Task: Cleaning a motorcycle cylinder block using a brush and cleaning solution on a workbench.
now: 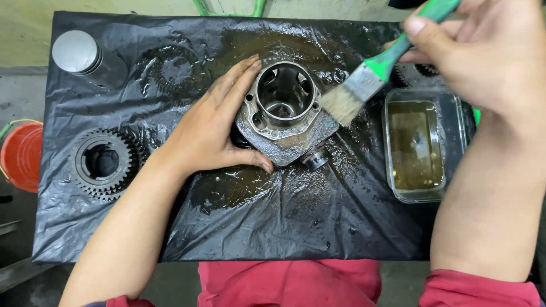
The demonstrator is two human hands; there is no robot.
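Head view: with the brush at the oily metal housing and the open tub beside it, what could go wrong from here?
1. The metal housing is wet with oil; the left hand only braces its side, so it may slide on the slick black plastic sheet.
2. The right hand and forearm cross above the open tub of brown liquid, which could get knocked.
3. The brush may flick oil outward.

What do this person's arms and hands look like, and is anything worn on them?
Both hands are bare: no gloves, rings or watch show. The left hand looks smudged with dark grime at its fingers. The right hand is bare too. Both forearms are uncovered, with red sleeves pushed up near the elbows.
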